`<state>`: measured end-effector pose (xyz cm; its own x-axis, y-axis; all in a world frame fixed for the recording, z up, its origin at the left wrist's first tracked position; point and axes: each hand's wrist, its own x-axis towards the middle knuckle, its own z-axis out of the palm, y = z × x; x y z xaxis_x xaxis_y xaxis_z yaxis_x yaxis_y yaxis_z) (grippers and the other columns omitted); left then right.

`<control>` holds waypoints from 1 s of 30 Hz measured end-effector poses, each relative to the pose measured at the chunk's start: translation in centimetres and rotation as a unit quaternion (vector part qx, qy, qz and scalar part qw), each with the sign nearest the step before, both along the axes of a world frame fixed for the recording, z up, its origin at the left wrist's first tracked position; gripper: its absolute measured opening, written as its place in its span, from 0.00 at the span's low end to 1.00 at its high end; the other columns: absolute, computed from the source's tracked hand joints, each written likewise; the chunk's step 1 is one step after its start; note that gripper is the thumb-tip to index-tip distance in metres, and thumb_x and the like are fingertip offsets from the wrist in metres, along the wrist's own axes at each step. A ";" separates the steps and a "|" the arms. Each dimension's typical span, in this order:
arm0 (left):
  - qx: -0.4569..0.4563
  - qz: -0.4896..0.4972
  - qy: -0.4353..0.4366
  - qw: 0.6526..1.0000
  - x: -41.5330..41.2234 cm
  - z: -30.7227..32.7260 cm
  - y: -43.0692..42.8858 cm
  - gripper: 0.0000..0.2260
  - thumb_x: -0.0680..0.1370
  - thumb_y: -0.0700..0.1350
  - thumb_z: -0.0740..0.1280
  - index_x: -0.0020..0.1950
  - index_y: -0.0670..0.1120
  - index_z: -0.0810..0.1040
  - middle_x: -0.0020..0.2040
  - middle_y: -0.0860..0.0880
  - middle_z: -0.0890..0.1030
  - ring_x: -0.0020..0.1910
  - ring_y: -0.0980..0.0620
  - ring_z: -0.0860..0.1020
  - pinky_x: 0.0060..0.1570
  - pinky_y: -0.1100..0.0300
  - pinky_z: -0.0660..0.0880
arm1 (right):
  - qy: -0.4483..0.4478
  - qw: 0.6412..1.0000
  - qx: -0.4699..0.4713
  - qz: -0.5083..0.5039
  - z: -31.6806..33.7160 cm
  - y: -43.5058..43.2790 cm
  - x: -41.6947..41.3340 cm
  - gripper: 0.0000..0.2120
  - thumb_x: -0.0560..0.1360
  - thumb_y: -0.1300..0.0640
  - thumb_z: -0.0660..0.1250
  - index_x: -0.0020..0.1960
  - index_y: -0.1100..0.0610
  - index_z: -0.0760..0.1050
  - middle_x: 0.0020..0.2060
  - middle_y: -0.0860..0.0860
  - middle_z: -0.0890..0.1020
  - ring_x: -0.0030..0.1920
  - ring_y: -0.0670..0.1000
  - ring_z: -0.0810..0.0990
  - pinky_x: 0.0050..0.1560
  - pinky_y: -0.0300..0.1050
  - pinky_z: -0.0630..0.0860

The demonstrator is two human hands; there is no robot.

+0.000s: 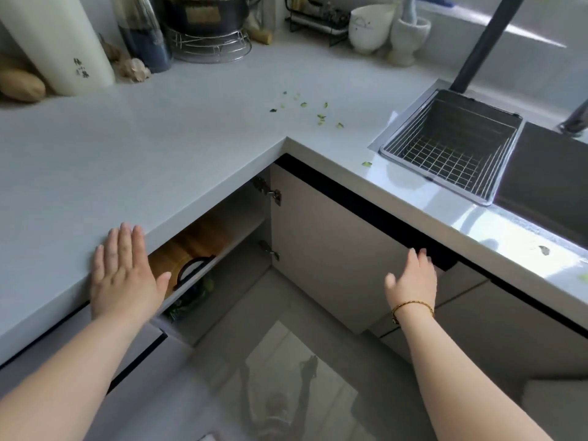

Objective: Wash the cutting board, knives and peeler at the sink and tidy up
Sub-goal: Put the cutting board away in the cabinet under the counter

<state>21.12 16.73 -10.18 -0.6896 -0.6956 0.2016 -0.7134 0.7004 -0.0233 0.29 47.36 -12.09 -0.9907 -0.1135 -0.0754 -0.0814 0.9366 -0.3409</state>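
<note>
Pale, smooth countertop (152, 148) fills the upper left of the frame, flecked with green scraps (321, 117) toward centre. Lower centre, the matte cabinet door (334, 249) stands open; swung shut carelessly, it could pinch fingers. Inside, left of centre, lies the wooden cutting board (191, 246). The left hand (122, 268) rests flat, holding nothing; the right hand (413, 278) reaches open-fingered for the door's edge.
</note>
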 end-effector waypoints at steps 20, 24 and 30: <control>0.011 0.012 -0.044 0.999 -0.4 0.2 0.2 0.37 0.75 0.48 0.65 0.75 0.36 0.48 0.76 0.38 0.49 0.75 0.42 0.46 0.53 0.69 0.17 | -0.156 0.860 -0.396 -0.280 1.7 5.1 -1.2 0.20 0.79 0.55 0.55 0.69 0.60 0.64 0.69 0.56 0.67 0.67 0.57 0.66 0.58 0.45 0.63; 0.021 0.000 -0.078 0.997 0.0 0.9 0.2 0.37 0.77 0.52 0.60 0.75 0.38 0.42 0.76 0.40 0.45 0.75 0.44 0.43 0.50 0.69 0.16 | -0.244 0.768 -0.526 -0.272 1.3 6.2 2.1 0.28 0.79 0.42 0.50 0.63 0.64 0.70 0.68 0.56 0.69 0.71 0.55 0.63 0.71 0.48 0.59; 0.052 -0.014 -0.123 0.991 0.6 2.0 0.1 0.35 0.79 0.54 0.54 0.74 0.38 0.36 0.76 0.40 0.40 0.75 0.45 0.39 0.67 0.58 0.27 | -0.383 0.773 -0.454 -0.224 3.2 3.0 6.6 0.27 0.79 0.42 0.48 0.63 0.62 0.69 0.42 0.54 0.77 0.48 0.56 0.77 0.42 0.47 0.73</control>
<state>21.69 16.84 -8.19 -0.7278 -0.6842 -0.0465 -0.6759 0.7271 -0.1203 6.93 50.36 -8.94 -0.6501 -0.1216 -0.7501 0.7331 0.1594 -0.6612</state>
